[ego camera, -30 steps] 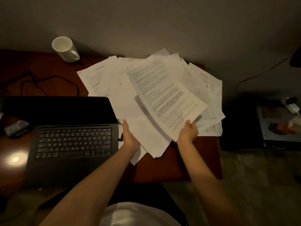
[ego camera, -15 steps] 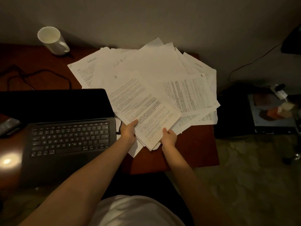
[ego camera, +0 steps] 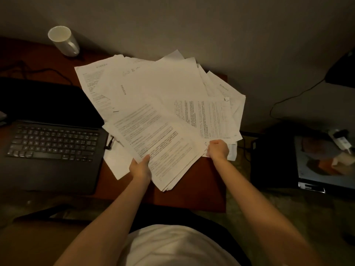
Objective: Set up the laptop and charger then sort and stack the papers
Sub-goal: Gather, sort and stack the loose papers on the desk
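Note:
A loose spread of white printed papers (ego camera: 153, 83) covers the right half of the brown desk (ego camera: 192, 196). My left hand (ego camera: 140, 167) grips the near left edge of a small stack of printed sheets (ego camera: 163, 148) lying tilted on top. My right hand (ego camera: 219, 149) is closed on the near edge of another printed sheet (ego camera: 209, 118) to the right of that stack. An open black laptop (ego camera: 51, 143) sits on the left, its screen dark. A black cable (ego camera: 48, 72) runs behind the laptop. A plug (ego camera: 109, 144) sits at the laptop's right side.
A white mug (ego camera: 64, 41) stands at the desk's back left against the wall. To the right of the desk, a dark box (ego camera: 272, 156) and a low unit with small items (ego camera: 326, 160) sit on the floor. Another cable (ego camera: 295, 95) trails along the wall.
My right hand let go of the stack's near edge and moved right to take another printed sheet. My left hand keeps hold of the stack, which shifted slightly toward me.

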The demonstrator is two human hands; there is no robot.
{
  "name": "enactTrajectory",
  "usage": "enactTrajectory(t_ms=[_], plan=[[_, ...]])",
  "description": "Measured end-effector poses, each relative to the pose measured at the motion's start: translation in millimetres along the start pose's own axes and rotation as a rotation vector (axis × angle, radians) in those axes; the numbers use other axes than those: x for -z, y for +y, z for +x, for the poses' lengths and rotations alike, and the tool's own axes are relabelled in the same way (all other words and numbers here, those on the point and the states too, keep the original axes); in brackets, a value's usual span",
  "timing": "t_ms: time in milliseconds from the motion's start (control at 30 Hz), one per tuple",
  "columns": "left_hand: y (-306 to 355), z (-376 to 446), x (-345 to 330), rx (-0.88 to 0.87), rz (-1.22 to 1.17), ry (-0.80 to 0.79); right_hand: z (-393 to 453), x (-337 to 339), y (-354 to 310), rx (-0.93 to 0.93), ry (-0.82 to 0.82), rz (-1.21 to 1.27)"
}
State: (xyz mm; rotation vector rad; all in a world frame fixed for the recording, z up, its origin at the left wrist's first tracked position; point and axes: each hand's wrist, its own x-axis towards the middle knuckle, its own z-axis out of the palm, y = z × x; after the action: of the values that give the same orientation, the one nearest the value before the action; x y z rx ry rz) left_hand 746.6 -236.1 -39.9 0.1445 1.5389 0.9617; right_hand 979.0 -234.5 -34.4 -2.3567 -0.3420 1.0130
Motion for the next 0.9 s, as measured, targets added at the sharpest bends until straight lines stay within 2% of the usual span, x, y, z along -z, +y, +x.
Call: enactTrajectory(t_ms=[100,233,600,667,800,900], plan=[[-18.1,-7.7,-6.3,0.017,-0.054,0.1,26.1,20.1,-10.6,0.135,0.035,-0.164],[-24.0,-9.4,-12.1,-0.008,-0.082,0.138,52.8,27.0,-24.4,0.161,0.018,-0.3],[-27.6,-2.5,-15.6,-0.102,-0.046,0.186,80.3,5.3,-50.7,0.091,-0.204,-0.204],[-27.7,-2.0,-15.8,-0.104,-0.042,0.195,81.2,0.5,-56.6,0.108,-0.148,-0.286],[-29.6,-0.1,-15.5,-0.119,-0.028,0.195,84.5,8.7,-63.3,0.108,0.098,-0.56],[-31.8,3.1,-15.2,-0.132,-0.013,0.197,89.4,21.6,-59.4,-0.007,0.082,-0.504]])
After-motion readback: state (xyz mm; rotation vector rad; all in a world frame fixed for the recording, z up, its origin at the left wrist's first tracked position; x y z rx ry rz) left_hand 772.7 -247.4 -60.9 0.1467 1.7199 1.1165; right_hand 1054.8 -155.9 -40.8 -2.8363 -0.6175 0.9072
